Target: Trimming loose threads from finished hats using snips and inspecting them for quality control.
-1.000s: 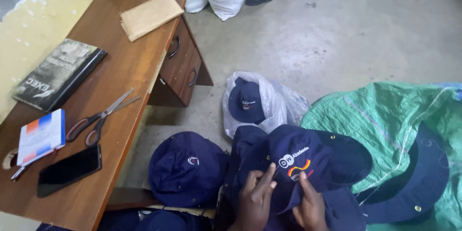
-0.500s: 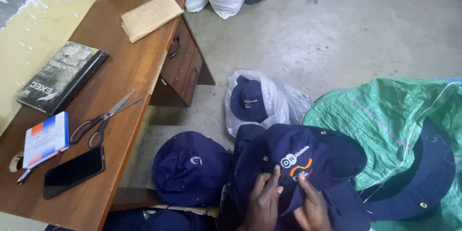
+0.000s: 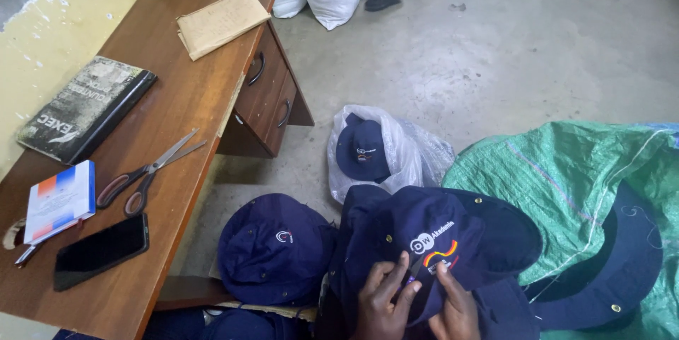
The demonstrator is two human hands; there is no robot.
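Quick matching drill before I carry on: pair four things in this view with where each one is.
Things:
1. scissors
2. navy hat with embroidered badge
3. hat in clear plastic bag
4. green woven sack

Places:
A. on the floor by the desk drawers
B. under both hands
C. at right, spread over the floor
D. on the wooden desk

Pairs: 1-D, 2-B, 3-A, 4-C

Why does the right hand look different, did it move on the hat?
Yes. The right hand slid a little up the navy hat, so its fingers now sit closer to the embroidered patch than a second ago.
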